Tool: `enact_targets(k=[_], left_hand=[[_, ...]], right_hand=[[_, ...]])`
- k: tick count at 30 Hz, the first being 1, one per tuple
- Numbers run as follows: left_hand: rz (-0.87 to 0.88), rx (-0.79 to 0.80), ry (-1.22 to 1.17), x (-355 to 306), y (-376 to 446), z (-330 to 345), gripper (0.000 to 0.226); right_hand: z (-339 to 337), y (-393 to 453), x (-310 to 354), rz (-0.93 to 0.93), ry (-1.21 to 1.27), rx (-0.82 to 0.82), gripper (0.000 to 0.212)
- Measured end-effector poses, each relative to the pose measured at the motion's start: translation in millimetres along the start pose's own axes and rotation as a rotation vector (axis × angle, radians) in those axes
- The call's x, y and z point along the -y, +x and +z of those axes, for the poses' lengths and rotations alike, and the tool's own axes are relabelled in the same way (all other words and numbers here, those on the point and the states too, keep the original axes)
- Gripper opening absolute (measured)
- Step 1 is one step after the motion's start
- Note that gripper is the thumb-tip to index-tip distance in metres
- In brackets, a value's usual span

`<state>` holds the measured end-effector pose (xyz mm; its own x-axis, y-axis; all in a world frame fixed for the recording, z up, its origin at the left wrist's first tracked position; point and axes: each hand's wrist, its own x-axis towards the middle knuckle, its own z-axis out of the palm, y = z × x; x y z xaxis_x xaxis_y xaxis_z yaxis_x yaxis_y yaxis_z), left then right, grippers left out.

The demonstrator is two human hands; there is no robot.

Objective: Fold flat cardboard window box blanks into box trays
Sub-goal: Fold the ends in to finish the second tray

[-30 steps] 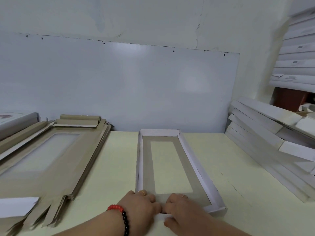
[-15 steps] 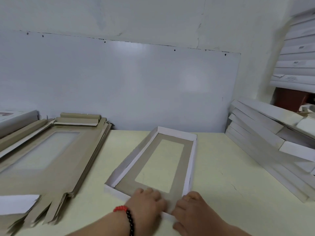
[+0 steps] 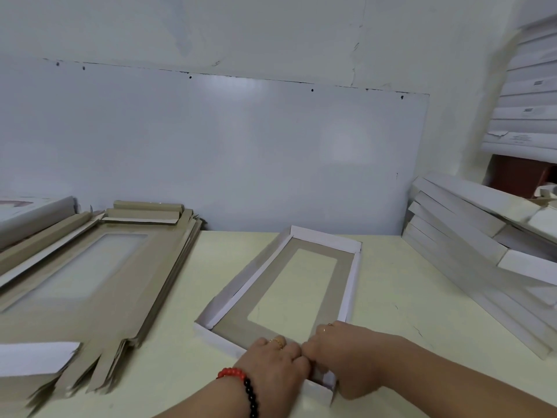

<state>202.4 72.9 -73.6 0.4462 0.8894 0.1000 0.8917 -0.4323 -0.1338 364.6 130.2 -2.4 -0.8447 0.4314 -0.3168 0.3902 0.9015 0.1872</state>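
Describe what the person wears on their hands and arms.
Both forearms are bare, with no sleeves in view. The left hand has a gold ring on one finger, and its wrist carries a bracelet of red and black beads. The right hand shows thin gold rings. No gloves or watch.

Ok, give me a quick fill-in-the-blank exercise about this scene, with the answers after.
1. Both hands press on the ____ end of the box tray.
2. The stack of flat blanks lies to the tray's ____.
3. The left hand wears a red and ____ bead bracelet.
4. The right hand and left hand are ____ each other.

Answers: near; left; black; touching
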Motion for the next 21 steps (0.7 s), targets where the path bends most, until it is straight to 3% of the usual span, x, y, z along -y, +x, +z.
enact_targets(k=[21], left_hand=[[-0.070,0.121,0.001,-7,-1,-15,0.037]], right_hand=[[8,1,-6,-0.068,0.091,-0.022,0.018]])
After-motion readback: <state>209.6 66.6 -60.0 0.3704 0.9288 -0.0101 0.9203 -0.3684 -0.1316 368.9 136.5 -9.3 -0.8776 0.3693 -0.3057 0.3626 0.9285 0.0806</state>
